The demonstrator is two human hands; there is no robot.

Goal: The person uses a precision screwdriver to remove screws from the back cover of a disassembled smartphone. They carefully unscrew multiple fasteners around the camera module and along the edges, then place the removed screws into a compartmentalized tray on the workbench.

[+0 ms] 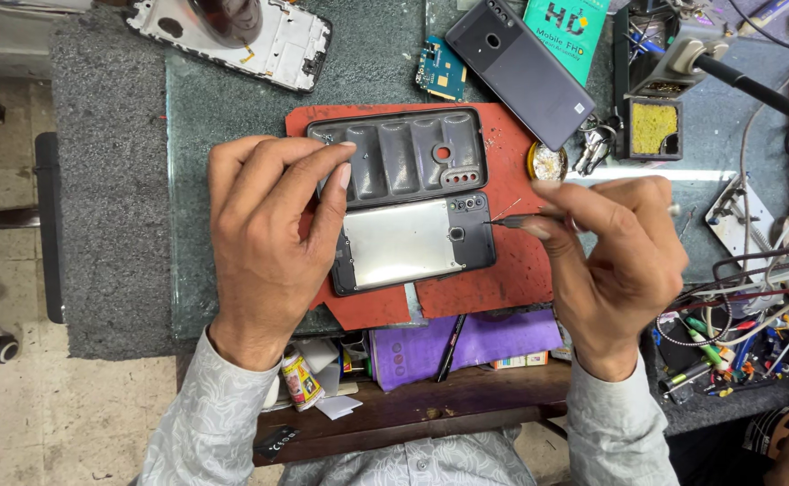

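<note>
The phone (410, 245) lies lengthwise left-right. The left hand (264, 238) partly hides it, fingers pressed together; the right hand (615, 256) pinches a screwdriver (513, 220).

We see a glass-topped workbench (232, 297) bordered by grey carpet-like matting (111, 180). A wooden shelf (430, 409) lies beneath its near edge. At left, a speckled beige floor (16, 405) and a dark chair frame (48, 225) appear under even light.

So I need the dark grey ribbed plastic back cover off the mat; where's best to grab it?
Take the dark grey ribbed plastic back cover by its far long edge, coming from above: it lies flat, and the left hand and opened phone crowd its near side.
</note>
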